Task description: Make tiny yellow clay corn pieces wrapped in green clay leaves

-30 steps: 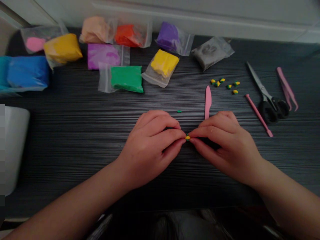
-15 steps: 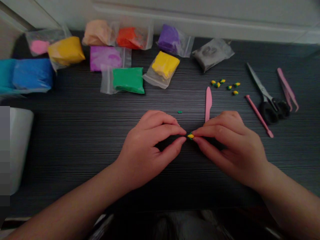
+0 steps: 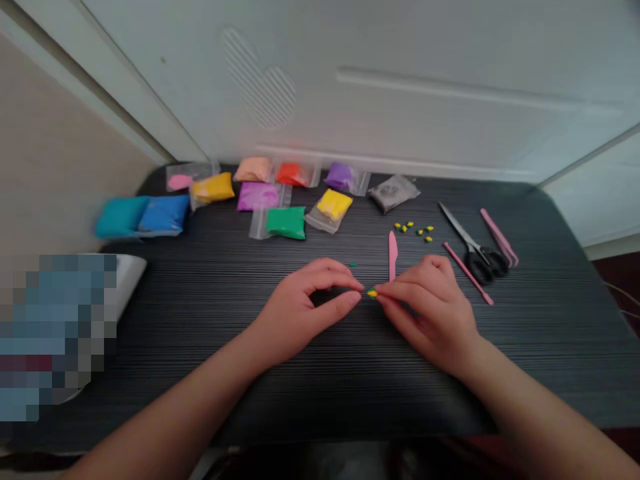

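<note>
Between thumb and forefinger, my right hand (image 3: 425,310) pinches a tiny yellow-and-green clay piece (image 3: 373,293), shaped like a small ear of corn. Just left of it is my left hand (image 3: 310,303), its thumb and forefinger apart and nothing between them. A green clay scrap (image 3: 353,265) lies on the table beyond the left fingertips. The pink plastic knife (image 3: 392,253) lies behind my right hand, which hides its lower end. Several similar yellow-and-green clay pieces (image 3: 405,229) rest farther back on the right.
Bags of coloured clay line the back, among them a green one (image 3: 286,223), a yellow one (image 3: 334,205) and a blue one (image 3: 164,215). Scissors (image 3: 470,240), a pink stick tool (image 3: 467,273) and pink tweezers (image 3: 499,235) lie right on the dark table (image 3: 200,300). A white wall panel (image 3: 425,127) stands behind.
My left fingers have parted from the clay piece, which stays in my right hand. The view has tilted up, showing more of the wall, and the table things appear smaller.
</note>
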A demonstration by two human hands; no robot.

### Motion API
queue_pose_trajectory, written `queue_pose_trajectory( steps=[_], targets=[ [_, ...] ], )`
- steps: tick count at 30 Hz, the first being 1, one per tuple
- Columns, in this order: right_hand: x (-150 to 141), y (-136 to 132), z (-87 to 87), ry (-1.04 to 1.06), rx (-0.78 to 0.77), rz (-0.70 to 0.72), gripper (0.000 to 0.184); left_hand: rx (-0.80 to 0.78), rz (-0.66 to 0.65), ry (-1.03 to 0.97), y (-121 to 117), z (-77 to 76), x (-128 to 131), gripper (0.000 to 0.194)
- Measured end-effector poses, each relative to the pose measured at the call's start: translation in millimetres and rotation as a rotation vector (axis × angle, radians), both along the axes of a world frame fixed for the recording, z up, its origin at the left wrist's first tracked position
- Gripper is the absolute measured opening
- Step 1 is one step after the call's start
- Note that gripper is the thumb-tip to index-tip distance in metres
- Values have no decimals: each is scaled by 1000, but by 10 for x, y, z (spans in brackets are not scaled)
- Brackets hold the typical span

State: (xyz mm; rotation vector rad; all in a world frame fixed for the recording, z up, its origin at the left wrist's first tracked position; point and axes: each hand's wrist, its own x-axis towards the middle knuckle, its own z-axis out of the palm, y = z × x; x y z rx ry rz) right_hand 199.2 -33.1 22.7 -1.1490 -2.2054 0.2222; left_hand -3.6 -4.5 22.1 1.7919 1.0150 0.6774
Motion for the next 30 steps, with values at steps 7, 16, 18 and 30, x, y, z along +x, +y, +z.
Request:
queue_pose_trajectory(
  steps=[7, 16, 18, 30],
  targets=[
    [-30, 38, 490, 53, 154, -19, 14, 179, 61, -27, 86, 495, 4, 20],
    [-277, 63, 1434, 213, 271, -27, 11, 416, 242, -230, 139, 1471, -62, 19],
    [-291, 54, 1515, 243, 283, -27, 11, 457, 265, -168, 119, 1511, -96, 17],
    [-192, 17, 1582, 187, 362, 34, 14, 943, 183, 65, -68, 1514, -183, 28]
  ],
)
